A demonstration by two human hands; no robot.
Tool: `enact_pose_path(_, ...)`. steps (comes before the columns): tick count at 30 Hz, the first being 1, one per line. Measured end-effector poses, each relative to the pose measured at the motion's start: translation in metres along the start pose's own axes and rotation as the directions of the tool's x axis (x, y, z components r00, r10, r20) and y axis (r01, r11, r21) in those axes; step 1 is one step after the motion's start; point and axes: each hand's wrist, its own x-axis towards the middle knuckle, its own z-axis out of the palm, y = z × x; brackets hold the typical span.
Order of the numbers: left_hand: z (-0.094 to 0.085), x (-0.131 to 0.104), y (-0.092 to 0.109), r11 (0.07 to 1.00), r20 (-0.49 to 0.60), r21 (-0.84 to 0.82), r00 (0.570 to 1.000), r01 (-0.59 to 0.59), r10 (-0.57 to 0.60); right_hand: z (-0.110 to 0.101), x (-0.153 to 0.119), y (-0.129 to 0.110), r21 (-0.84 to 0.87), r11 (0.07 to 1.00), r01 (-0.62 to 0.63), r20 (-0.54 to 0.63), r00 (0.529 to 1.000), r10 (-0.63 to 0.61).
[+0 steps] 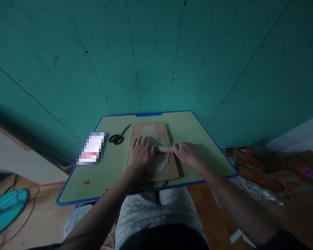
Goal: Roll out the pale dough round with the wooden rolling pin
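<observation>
A flat, uneven-edged sheet of pale dough (160,165) lies on a wooden board (169,172). Across it rests a thin, light rolling pin (165,149). My right hand (185,152) is closed around the pin's right end, just past the board's edge. On the left side of the board, my left hand (141,151) lies with its fingers spread, partly covering the dough. Its thumb is at the pin's left end; whether the palm presses on the pin is hidden.
Black-handled scissors (118,138) and a blurred-out white and red item (92,149) lie left of the board. A small orange triangle (86,182) is near the front of the blue-edged table (198,130). A green wall (156,52) stands behind.
</observation>
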Motion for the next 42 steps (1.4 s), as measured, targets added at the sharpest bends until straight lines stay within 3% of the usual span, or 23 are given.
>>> enact_pose_path(5,-0.002,-0.030,0.002,0.999,-0.034,-0.022,0.998,-0.046,0.045,0.004,-0.017,-0.008,0.108,0.991,-0.081,-0.081,0.993,0.090)
enact_pose_path(13,-0.023,-0.073,0.010,0.995,-0.024,-0.038,0.996,-0.092,0.091,0.030,-0.041,-0.010,0.219,0.976,-0.002,-0.235,0.971,0.055)
enact_pose_path(18,-0.031,-0.064,-0.009,0.992,0.123,-0.120,0.991,-0.030,0.045,0.025,-0.020,-0.007,0.370,0.927,0.066,-0.257,0.966,0.034)
enact_pose_path(21,-0.036,-0.055,-0.025,0.980,0.226,-0.193,0.974,0.046,-0.001,0.011,-0.003,-0.007,0.399,0.917,0.018,-0.225,0.971,0.079)
enact_pose_path(23,-0.040,-0.053,-0.034,0.965,0.239,-0.252,0.971,0.070,-0.008,-0.001,0.008,-0.009,0.381,0.924,-0.003,-0.239,0.966,0.102)
enact_pose_path(27,-0.046,-0.061,-0.049,0.944,0.192,-0.322,0.981,0.069,-0.006,-0.023,0.031,-0.026,0.277,0.960,0.039,-0.343,0.937,0.061)
enact_pose_path(31,-0.045,-0.071,-0.056,0.939,0.158,-0.340,0.987,0.050,0.004,-0.034,0.057,-0.059,0.266,0.955,0.129,-0.383,0.923,-0.018)
enact_pose_path(35,-0.043,-0.072,-0.056,0.918,0.168,-0.389,0.986,0.083,-0.018,-0.031,0.072,-0.085,0.254,0.954,0.159,-0.314,0.946,-0.074)
enact_pose_path(37,-0.041,-0.069,-0.056,0.904,0.163,-0.403,0.983,0.145,-0.085,-0.028,0.072,-0.089,0.241,0.958,0.152,-0.273,0.958,-0.083)
enact_pose_path(40,-0.031,-0.066,-0.060,0.915,0.068,-0.345,0.978,0.208,-0.197,-0.024,0.068,-0.088,0.233,0.962,0.141,-0.254,0.964,-0.080)
enact_pose_path(42,-0.023,-0.068,-0.061,0.942,-0.019,-0.279,0.980,0.185,-0.198,-0.021,0.064,-0.086,0.225,0.963,0.150,-0.274,0.958,-0.085)
